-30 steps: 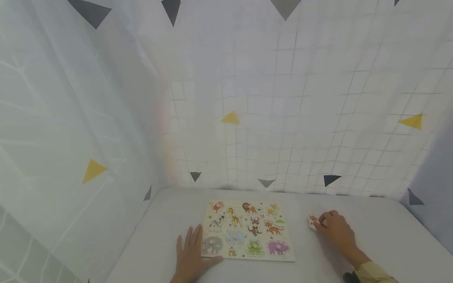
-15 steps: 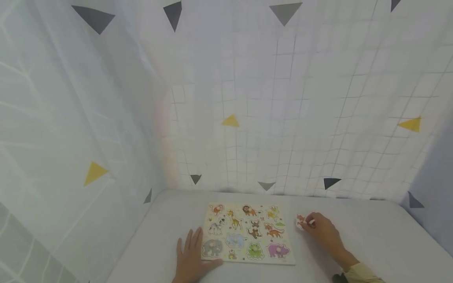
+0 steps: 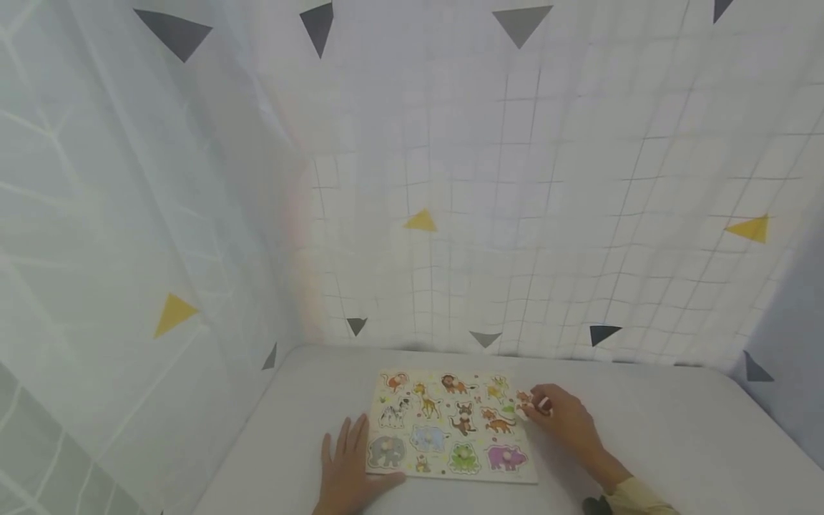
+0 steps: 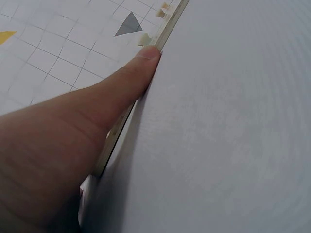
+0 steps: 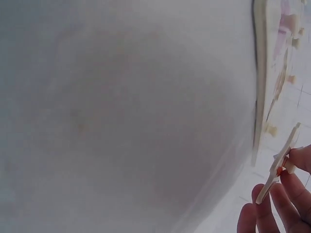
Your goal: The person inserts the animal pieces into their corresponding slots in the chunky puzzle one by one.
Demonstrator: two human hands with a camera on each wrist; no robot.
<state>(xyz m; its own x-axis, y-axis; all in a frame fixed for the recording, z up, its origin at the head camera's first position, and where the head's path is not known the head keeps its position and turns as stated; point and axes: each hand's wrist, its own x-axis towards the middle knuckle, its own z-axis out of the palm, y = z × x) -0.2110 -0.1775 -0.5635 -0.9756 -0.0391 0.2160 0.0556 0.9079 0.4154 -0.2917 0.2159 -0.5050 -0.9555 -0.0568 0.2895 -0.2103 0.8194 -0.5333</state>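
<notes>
A wooden animal puzzle board (image 3: 450, 478) lies flat on the table, several knobbed pieces set in it. My left hand (image 3: 347, 465) rests at its near left corner, fingers spread straight along the left side. In the left wrist view the thumb (image 4: 131, 73) lies along the board's front edge. By its knob, my right hand (image 3: 569, 422) pinches a loose puzzle piece (image 3: 523, 402) with an orange-brown animal on it, just over the board's right edge. The right wrist view shows this piece edge-on and tilted, the thumb and a finger at the knob; its picture is mostly hidden there.
The white table (image 3: 676, 422) extends on both sides of the board. A pale curtain (image 3: 515, 250) with grid lines and triangles hangs behind it, and more cloth hangs at the left. In the right wrist view, knobs (image 5: 289, 22) stick up from the board.
My right hand has moved left with the puzzle piece, from the table right of the board to the board's right edge. My left hand has stayed in place.
</notes>
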